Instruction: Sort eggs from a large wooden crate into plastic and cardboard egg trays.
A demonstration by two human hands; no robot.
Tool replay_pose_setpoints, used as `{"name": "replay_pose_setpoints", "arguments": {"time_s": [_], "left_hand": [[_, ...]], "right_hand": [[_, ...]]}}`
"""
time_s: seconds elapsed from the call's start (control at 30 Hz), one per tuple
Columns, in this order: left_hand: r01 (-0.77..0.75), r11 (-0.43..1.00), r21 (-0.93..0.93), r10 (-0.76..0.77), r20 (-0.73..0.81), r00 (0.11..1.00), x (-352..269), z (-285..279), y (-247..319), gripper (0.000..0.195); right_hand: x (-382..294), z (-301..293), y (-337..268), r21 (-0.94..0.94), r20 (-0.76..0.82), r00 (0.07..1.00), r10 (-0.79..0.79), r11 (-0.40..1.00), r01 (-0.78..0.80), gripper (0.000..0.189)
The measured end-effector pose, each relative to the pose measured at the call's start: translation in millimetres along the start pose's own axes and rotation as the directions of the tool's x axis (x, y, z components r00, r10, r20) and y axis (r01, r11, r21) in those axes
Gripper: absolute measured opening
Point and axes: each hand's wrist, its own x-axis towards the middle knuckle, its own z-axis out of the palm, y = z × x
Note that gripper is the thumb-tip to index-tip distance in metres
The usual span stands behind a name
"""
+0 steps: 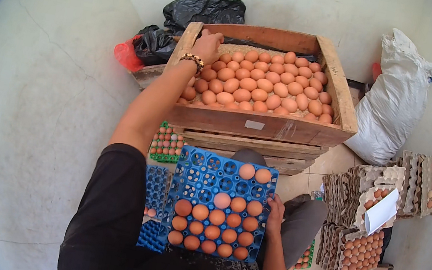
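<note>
My left hand [208, 46] reaches into the back left corner of a wooden crate [239, 121], close to its side board. Its fingers are bent downward, and I cannot tell whether they hold anything. Many brown eggs [264, 85] lie in rows inside the crate on a bed of grain-like husks [239, 49]. My right hand [275, 213] grips the right edge of a blue plastic egg tray [200, 181] over my lap. Brown eggs [216, 217] fill most of the tray's near half, and two more sit in its far right corner.
Cardboard egg trays [341, 191] are stacked at the right, some with eggs, with a folded paper [380, 212] on one. A white woven sack [392, 102] leans on the wall. Black plastic bags [205, 12] lie behind the crate. A green egg tray [166, 144] is on the left.
</note>
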Motion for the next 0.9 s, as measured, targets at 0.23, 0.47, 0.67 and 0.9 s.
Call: {"name": "replay_pose_setpoints", "arguments": {"time_s": [0.23,0.47,0.67,0.9], "left_hand": [[0.253,0.939,0.234,-0.277,0.076,0.958,7.5,51.3,-26.6,0.038],[0.129,0.89,0.437,-0.231,0.188,0.955,10.4,62.0,-56.4,0.039],[-0.051,0.797,0.602,-0.279,0.441,0.853,13.5,54.9,-49.8,0.048],[0.118,0.856,0.504,-0.392,0.481,0.784,10.1,42.4,-40.0,0.051]], "right_hand": [[-5.1,0.1,-5.5,-0.008,-0.028,1.0,-0.008,1.0,0.008,0.022],[1.4,0.3,-0.9,0.02,-0.003,1.0,0.03,0.999,-0.03,0.024],[-0.4,1.4,-0.7,-0.024,-0.023,1.0,0.021,0.999,-0.021,0.025],[-0.4,1.8,-1.9,0.028,-0.013,0.999,0.042,0.999,-0.042,0.024]]}}
